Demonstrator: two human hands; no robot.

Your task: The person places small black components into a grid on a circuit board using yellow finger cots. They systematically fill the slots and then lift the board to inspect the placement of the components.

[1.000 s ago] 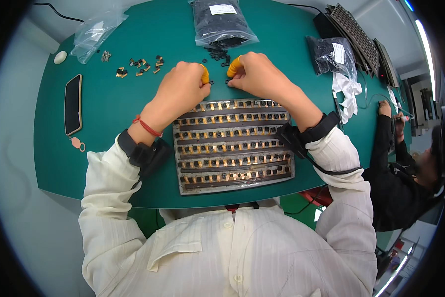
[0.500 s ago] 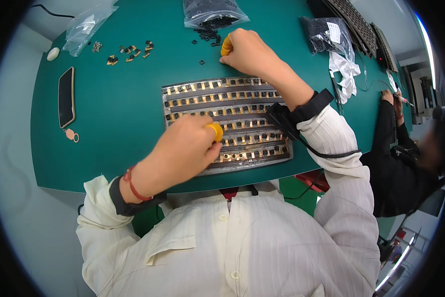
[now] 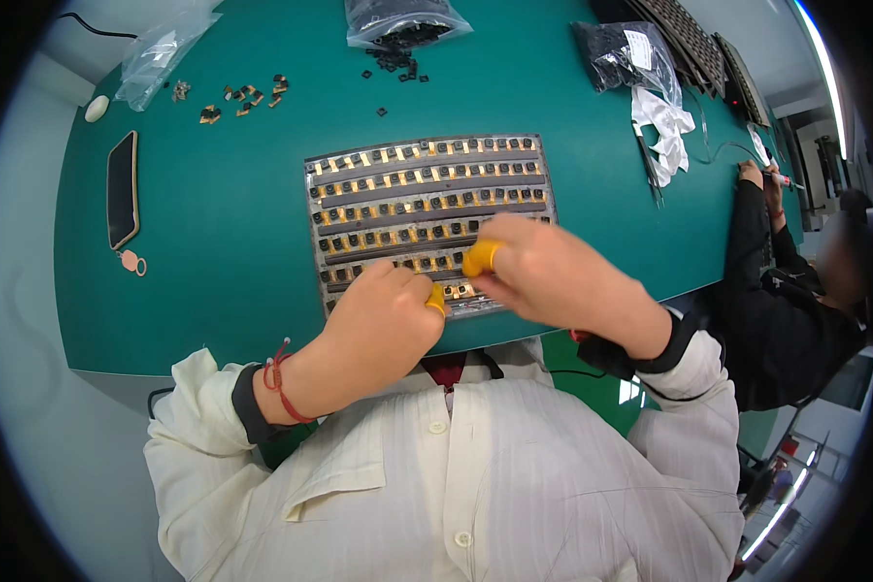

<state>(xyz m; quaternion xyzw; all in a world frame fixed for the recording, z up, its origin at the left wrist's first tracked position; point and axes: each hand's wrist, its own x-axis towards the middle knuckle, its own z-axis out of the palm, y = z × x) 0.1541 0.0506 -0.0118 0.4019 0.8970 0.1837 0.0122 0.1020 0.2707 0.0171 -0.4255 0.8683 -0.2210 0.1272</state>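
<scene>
A flat metal tray [image 3: 336, 233] carries several rows of small black square parts with gold strips. Over its lower left, my left hand [image 3: 373, 310] is closed, a yellow finger cot [image 3: 436, 299] on one finger and the fingertips at the lowest rows. Just to the right, my right hand [image 3: 553, 272] is also closed, thumb against a finger in a yellow cot [image 3: 481, 258], low over the same rows. What either hand pinches is hidden or too small to name. Loose black square pieces [image 3: 397, 61] lie beyond the tray, by the mouth of a clear bag [image 3: 407, 21].
A phone [image 3: 123, 189] with a pink ring tag [image 3: 132, 262] lies at left. Black-and-gold parts [image 3: 245, 97] and a clear bag [image 3: 167, 48] are behind it. At right are tweezers [image 3: 648, 165], white tissue [image 3: 664, 121] and a bag of black pieces [image 3: 616, 56]. A co-worker [image 3: 781, 301] sits beyond.
My right hand has come back from the loose black pieces to the tray's lower rows, beside my left hand. My left hand has shifted slightly along the tray. The view has tilted a little.
</scene>
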